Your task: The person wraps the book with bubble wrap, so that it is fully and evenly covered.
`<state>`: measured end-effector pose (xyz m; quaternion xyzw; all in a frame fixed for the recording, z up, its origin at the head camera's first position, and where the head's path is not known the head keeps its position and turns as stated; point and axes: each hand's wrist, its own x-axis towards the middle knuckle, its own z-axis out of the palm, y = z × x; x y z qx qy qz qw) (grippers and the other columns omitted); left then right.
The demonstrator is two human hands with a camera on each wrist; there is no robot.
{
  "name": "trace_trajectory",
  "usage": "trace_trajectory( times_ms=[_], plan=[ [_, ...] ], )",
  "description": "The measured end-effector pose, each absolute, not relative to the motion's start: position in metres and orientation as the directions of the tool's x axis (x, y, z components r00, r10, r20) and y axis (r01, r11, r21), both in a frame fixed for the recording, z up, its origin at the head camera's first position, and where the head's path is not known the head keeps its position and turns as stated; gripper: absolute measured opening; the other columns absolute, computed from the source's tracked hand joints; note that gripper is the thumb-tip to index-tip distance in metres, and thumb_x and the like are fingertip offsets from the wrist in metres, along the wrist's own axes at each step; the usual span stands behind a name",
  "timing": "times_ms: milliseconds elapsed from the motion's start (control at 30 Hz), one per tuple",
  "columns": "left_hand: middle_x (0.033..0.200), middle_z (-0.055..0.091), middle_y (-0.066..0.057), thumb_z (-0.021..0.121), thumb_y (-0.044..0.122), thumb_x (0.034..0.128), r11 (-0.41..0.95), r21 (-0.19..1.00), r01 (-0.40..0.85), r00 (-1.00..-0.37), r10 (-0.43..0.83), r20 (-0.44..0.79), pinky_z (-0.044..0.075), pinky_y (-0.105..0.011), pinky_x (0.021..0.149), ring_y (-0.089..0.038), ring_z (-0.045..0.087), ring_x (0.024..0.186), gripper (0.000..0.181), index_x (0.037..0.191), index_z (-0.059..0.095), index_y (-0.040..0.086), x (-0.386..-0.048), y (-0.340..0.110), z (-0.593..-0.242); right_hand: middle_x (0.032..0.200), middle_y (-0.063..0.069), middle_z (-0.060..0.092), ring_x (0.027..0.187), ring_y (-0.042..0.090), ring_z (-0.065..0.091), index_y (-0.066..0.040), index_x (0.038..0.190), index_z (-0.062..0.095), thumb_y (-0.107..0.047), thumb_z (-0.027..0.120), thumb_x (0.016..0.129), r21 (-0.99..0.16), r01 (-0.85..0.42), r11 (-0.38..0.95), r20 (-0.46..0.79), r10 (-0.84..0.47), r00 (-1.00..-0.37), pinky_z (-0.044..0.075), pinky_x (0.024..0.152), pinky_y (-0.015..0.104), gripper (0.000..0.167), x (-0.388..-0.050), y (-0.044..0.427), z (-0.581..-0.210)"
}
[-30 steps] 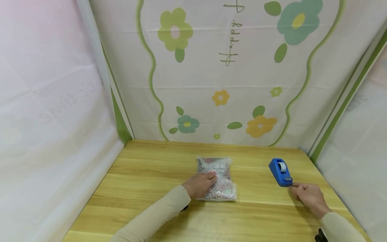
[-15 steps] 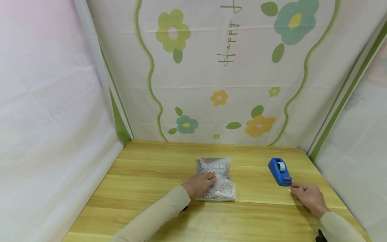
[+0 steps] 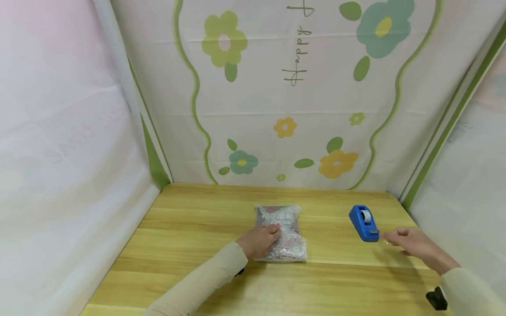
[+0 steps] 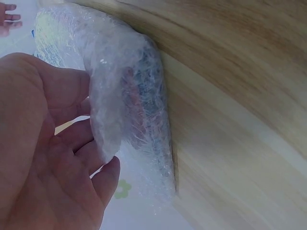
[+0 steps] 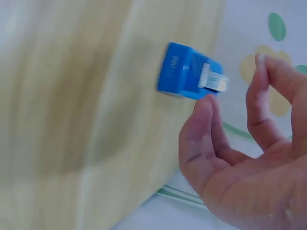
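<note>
A flat packet in bubble wrap (image 3: pixel 291 251) lies mid-table, its dark and reddish contents showing through. My left hand (image 3: pixel 258 241) rests on its left side; in the left wrist view the wrap (image 4: pixel 108 100) hides the fingertips, and the fingers look loosely bent. To the right stands a blue tape dispenser (image 3: pixel 361 224) with a roll of clear tape. Just off its cutter end, my right hand (image 3: pixel 419 245) is raised above the table, thumb and forefinger together. A faint glint of clear tape (image 3: pixel 385 242) shows at those fingertips. In the right wrist view its other fingers are bent away.
The wooden table (image 3: pixel 189 245) ends at a printed fabric backdrop (image 3: pixel 253 96) behind. Fabric walls (image 3: pixel 79 175) rise at the left and right sides, the right one close to my right forearm.
My right hand has lifted and turned at the dispenser's cutter end, its wrist shifting right. My left hand and the packet have stayed in place.
</note>
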<state>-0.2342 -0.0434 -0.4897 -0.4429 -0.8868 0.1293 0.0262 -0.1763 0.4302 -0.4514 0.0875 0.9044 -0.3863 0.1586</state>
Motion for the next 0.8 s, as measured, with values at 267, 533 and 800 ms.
trace_trajectory(
  times_ms=[267, 533, 800],
  plan=[
    [0.164, 0.05, -0.002, 0.051, 0.029, 0.1123, 0.586, -0.243, 0.773, -0.618, 0.782, -0.081, 0.043, -0.026, 0.123, -0.013, 0.046, 0.153, 0.046, 0.157, 0.051, 0.015, -0.232, -0.043, -0.488, 0.13, 0.019, 0.069, 0.112, 0.025, 0.067, -0.007, 0.094, 0.068, -0.05, 0.048, 0.111, -0.663, 0.182, 0.726, -0.278, -0.013, -0.961, 0.061, 0.081, 0.037, 0.05, -0.187, 0.412, -0.421],
    [0.162, 0.051, -0.004, 0.051, 0.028, 0.1123, 0.576, -0.234, 0.783, -0.603, 0.795, -0.064, 0.044, -0.028, 0.122, -0.014, 0.048, 0.151, 0.045, 0.155, 0.052, 0.013, -0.234, -0.044, -0.488, 0.134, 0.021, 0.069, 0.107, 0.021, 0.071, -0.004, 0.128, 0.073, -0.048, 0.05, 0.111, -0.666, 0.09, 0.74, -0.187, -0.049, -0.981, 0.061, 0.079, 0.034, 0.052, -0.196, 0.384, -0.398],
    [0.163, 0.05, -0.003, 0.05, 0.027, 0.1124, 0.58, -0.23, 0.782, -0.608, 0.791, -0.073, 0.044, -0.028, 0.123, -0.014, 0.048, 0.151, 0.046, 0.156, 0.051, 0.014, -0.233, -0.043, -0.487, 0.123, 0.01, 0.076, 0.102, 0.014, 0.07, -0.012, 0.126, 0.076, -0.058, 0.061, 0.103, -0.686, 0.058, 0.725, -0.144, -0.058, -0.988, 0.06, 0.077, 0.032, 0.053, -0.207, 0.344, -0.393]
  ],
)
